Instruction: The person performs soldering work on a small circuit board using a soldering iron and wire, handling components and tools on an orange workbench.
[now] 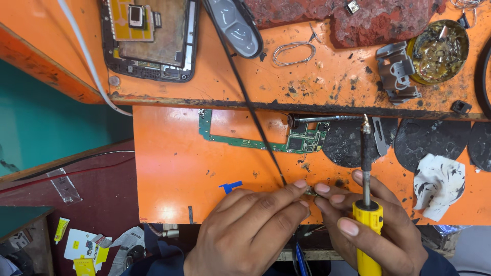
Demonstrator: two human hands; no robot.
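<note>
My left hand [250, 230] and my right hand [376, 227] meet at the front edge of the orange workbench [174, 168]. Between their fingertips they pinch a tiny electronic part [310, 192]; it is mostly hidden. My right hand also grips a yellow-handled soldering iron [367, 204], its tip pointing away from me toward a metal clip. A thin black wire [245, 97] runs diagonally down to the pinched part. A green L-shaped circuit board [255, 141] lies just beyond my hands.
An opened phone body [151, 38] and a grey oval part [236, 28] lie on the upper shelf, with a wire loop [293, 52], a grey metal bracket [396, 71] and a tin of flux [440, 51]. Black round pads [429, 143] and a stained white cloth [440, 184] sit right.
</note>
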